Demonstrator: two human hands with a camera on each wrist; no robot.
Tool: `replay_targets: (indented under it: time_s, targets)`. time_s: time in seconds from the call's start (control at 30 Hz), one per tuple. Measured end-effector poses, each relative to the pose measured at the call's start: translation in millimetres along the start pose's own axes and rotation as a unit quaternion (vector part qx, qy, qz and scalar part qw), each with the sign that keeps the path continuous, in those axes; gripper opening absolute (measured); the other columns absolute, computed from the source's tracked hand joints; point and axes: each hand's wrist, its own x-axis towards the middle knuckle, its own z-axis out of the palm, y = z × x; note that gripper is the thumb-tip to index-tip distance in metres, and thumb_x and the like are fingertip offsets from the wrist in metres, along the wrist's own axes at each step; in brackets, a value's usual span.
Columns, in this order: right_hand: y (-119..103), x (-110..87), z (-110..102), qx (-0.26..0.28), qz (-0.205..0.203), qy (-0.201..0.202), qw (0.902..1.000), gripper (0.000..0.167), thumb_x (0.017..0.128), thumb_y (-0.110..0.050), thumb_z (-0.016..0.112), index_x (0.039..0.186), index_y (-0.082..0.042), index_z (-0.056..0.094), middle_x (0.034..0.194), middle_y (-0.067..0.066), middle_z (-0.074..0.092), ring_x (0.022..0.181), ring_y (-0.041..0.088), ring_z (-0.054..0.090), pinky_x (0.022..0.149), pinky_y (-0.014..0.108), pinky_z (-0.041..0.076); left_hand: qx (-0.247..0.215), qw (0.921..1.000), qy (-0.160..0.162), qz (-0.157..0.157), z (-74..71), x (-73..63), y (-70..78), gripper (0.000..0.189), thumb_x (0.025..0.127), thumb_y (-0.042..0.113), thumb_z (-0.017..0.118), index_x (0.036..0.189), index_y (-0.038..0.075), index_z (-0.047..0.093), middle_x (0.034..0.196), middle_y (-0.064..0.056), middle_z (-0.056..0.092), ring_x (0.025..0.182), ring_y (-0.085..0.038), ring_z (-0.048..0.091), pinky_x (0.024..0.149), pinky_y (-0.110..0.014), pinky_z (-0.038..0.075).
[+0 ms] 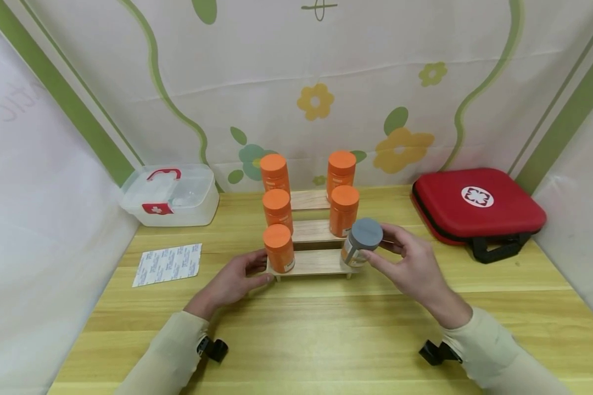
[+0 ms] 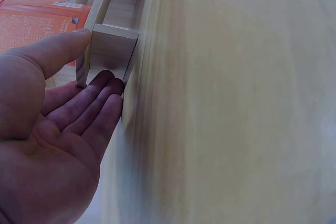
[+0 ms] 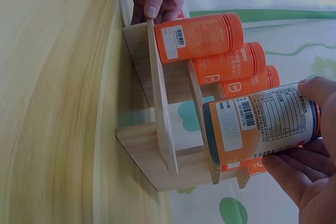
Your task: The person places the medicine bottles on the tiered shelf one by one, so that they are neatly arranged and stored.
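Note:
A three-step wooden rack (image 1: 316,263) stands on the table, carrying several orange bottles with orange lids, among them the front-left bottle (image 1: 280,252). My right hand (image 1: 415,269) holds a grey-lidded bottle (image 3: 262,124) between thumb and fingers, over the right end of the front step. In the right wrist view a gap shows between its dark base and the front board. At the rack's left end, my left hand (image 2: 58,124) grips the front step. Its thumb lies on the board's end, and the other fingers reach in beneath, beside the wooden leg (image 2: 113,48).
To the left is a clear plastic first-aid box (image 1: 170,200), with a printed white packet (image 1: 168,265) in front of it. A red first-aid case (image 1: 479,203) with a black handle lies at the right. Behind the rack hangs a flower-patterned curtain (image 1: 277,55).

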Motion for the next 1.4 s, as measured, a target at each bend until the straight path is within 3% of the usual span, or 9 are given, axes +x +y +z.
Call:
replay_targets:
  time_s: [0.33, 0.6, 0.77, 0.97, 1.17, 1.4]
  targets:
    - [4, 1.6, 15, 0.017, 0.0, -0.01, 0.9998, 0.056, 0.078, 0.007, 0.092, 0.13, 0.007, 0.07, 0.12, 0.019, 0.079, 0.109, 0.001, 0.073, 0.092, 0.016, 0.063, -0.002, 1.0, 0.0, -0.004, 1.4, 0.2, 1.1, 0.071, 0.102, 0.027, 0.077, 0.163, 0.008, 0.045, 0.159, -0.012, 0.059, 0.144, -0.033, 0.06, 0.125, -0.054, 0.046]
    - [4, 1.0, 22, 0.015, 0.03, -0.021, 0.9992, 0.054, 0.082, 0.003, 0.091, 0.132, 0.006, 0.069, 0.123, 0.019, 0.078, 0.107, 0.028, 0.078, 0.092, 0.019, 0.063, -0.004, 1.0, -0.001, -0.003, 3.1, 0.5, 0.7, 0.071, 0.102, 0.025, 0.077, 0.163, 0.006, 0.045, 0.159, -0.013, 0.058, 0.144, -0.033, 0.06, 0.124, -0.053, 0.047]
    - [6, 1.2, 26, 0.019, 0.046, -0.027, 0.9984, 0.052, 0.085, 0.001, 0.09, 0.132, 0.006, 0.069, 0.123, 0.022, 0.077, 0.109, 0.037, 0.078, 0.093, 0.022, 0.064, -0.005, 1.0, -0.001, -0.001, 3.8, 0.8, 0.2, 0.071, 0.102, 0.025, 0.077, 0.163, 0.007, 0.045, 0.16, -0.013, 0.058, 0.144, -0.034, 0.06, 0.124, -0.053, 0.047]
    - [6, 1.9, 30, 0.013, 0.062, -0.023, 0.9978, 0.05, 0.085, -0.001, 0.09, 0.13, 0.005, 0.07, 0.12, 0.021, 0.078, 0.109, 0.038, 0.078, 0.091, 0.036, 0.066, -0.008, 0.9999, -0.002, 0.006, 3.7, 1.4, 0.4, 0.071, 0.103, 0.024, 0.076, 0.163, 0.005, 0.045, 0.16, -0.014, 0.058, 0.144, -0.034, 0.06, 0.124, -0.053, 0.048]
    - [4, 3.0, 31, -0.006, 0.066, -0.027, 0.9974, 0.05, 0.084, -0.003, 0.092, 0.128, 0.005, 0.071, 0.119, 0.02, 0.078, 0.107, 0.037, 0.078, 0.091, 0.04, 0.067, -0.01, 0.9999, -0.003, 0.007, 3.3, 1.5, -0.9, 0.071, 0.103, 0.024, 0.076, 0.163, 0.005, 0.044, 0.16, -0.015, 0.057, 0.144, -0.035, 0.059, 0.124, -0.054, 0.047]
    - [5, 3.3, 32, -0.032, 0.036, -0.03, 0.9984, 0.054, 0.08, -0.001, 0.094, 0.128, 0.007, 0.07, 0.117, 0.021, 0.079, 0.105, 0.037, 0.079, 0.089, 0.044, 0.068, -0.012, 0.9999, 0.001, 0.005, 3.2, 0.7, -1.9, 0.071, 0.103, 0.025, 0.076, 0.163, 0.006, 0.045, 0.16, -0.014, 0.058, 0.145, -0.035, 0.059, 0.125, -0.054, 0.046]
